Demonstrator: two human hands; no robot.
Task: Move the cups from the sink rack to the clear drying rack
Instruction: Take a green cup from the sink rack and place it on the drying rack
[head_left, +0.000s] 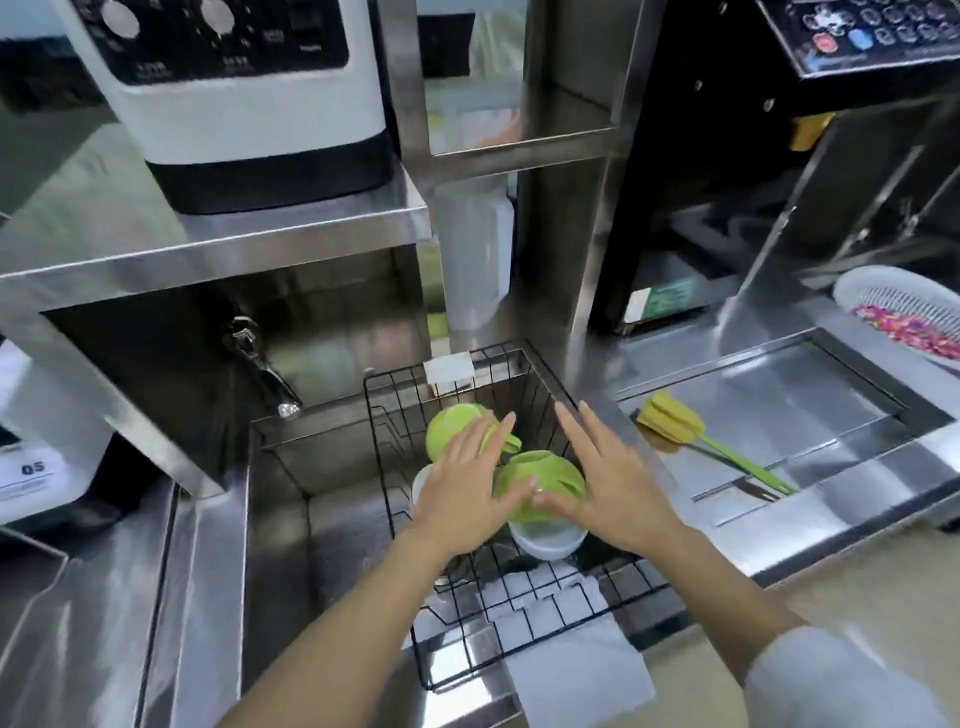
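Note:
A black wire sink rack (524, 618) sits in the steel sink. Inside it lie two cups with green lids, on their sides: a far one (451, 427) and a near one (540, 480) whose clear body (545, 543) points toward me. A white rim (422, 480) shows to the left under my left hand. My left hand (467, 483) hovers flat, fingers spread, over the far cup and touches the near lid with its thumb. My right hand (608, 483) is spread open beside the near cup, thumb against it. No clear drying rack is in view.
A faucet (262, 371) hangs over the sink's left part. A steel shelf with a white-and-black machine (244, 104) is above. To the right lie a yellow-headed green brush (691, 434) on a steel drain board and a white colander (904, 306).

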